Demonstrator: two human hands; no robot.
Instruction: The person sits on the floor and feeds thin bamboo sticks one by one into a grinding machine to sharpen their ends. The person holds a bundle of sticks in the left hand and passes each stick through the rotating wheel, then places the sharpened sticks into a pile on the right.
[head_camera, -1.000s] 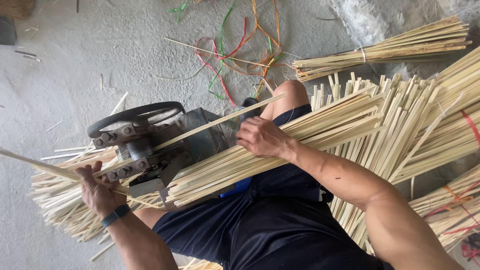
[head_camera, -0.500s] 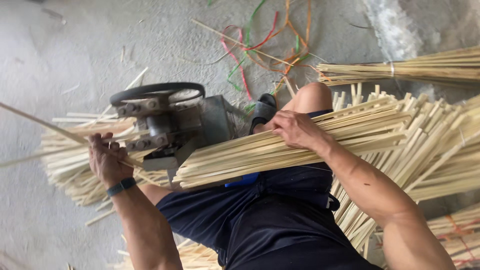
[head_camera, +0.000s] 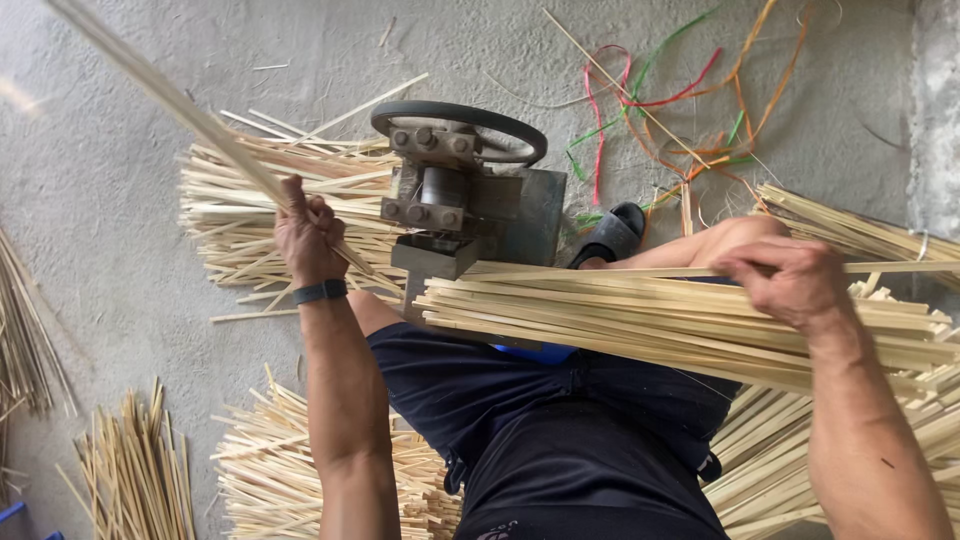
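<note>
Nearest, the right hand (head_camera: 790, 280) pinches one bamboo strip (head_camera: 600, 271) off the bundle (head_camera: 680, 320) across the lap; these look light, stiff and splintery, best held mid-length. Farther left, the left hand (head_camera: 305, 235) is closed around a long strip (head_camera: 180, 110), beside the splitting machine (head_camera: 465, 195).

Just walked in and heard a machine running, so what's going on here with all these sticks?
A seated person works pale bamboo strips at a small metal machine with a handwheel, standing on the concrete floor. The left hand grips one long strip that slants up and away from the machine. The right hand rests on a bundle of strips lying across the lap. More strips lie heaped beyond the machine, with coloured cords nearby.
</note>
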